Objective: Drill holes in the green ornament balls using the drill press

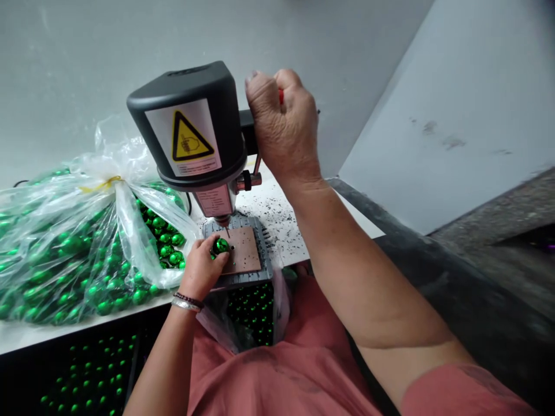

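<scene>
Between the thumb and fingers of my left hand (pixel 202 261) is a shiny green ball (pixel 221 245), held just above a wooden board (pixel 245 254) on the machine's base. Over the board stands a small drill press (pixel 186 133) with a black housing and a yellow warning label. Its thin drill bit (pixel 226 231) points down close to the ball; whether they touch I cannot tell. Up at the right of the housing, my right hand (pixel 284 121) is closed around a red-ended feed handle (pixel 281 96), mostly hidden by the fingers.
A large clear plastic bag (pixel 108 231) of green balls, tied with yellow string, lies left on the white table (pixel 288 231). Dark shavings are scattered right of the base. More green balls (pixel 251 312) sit in a bag below the table edge. A wall stands behind.
</scene>
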The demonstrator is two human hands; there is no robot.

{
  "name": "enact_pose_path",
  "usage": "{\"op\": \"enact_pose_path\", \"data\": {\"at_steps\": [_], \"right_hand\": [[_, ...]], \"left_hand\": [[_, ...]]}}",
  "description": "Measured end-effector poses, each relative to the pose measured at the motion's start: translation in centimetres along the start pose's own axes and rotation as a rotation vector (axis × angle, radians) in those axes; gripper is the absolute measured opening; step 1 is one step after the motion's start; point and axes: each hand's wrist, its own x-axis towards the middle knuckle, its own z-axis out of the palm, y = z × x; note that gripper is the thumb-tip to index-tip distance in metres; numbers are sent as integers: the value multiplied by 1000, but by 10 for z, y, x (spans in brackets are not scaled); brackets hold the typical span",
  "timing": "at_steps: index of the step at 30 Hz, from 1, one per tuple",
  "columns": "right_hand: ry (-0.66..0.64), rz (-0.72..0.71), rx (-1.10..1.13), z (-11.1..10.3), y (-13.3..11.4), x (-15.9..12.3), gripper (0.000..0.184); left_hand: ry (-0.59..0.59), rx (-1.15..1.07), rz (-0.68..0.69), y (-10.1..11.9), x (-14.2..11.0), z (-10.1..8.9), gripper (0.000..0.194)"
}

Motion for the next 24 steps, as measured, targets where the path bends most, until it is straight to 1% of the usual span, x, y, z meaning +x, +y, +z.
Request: {"op": "enact_pose_path", "data": {"at_steps": [4,8,13,16,21,24], "right_hand": [[1,-4,36,1,0,0,41],[-2,-6,27,0,0,1,40],[-9,-14,23,0,0,0,40],[-17,-16,47,0,0,0,40],[-19,-8,57,-2,-1,-1,40],[-22,-11,47,-1,0,-2,40]], "left_hand": [[-52,4,60,3,2,2,48],[-65,-9,150,4,6,3,49],[-128,20,200,3,11,6,45],[-136,18,188,5,11,6,44],[-109,-5,92,10,9,7,42],[-101,-27,68,12,9,9,40]]}}
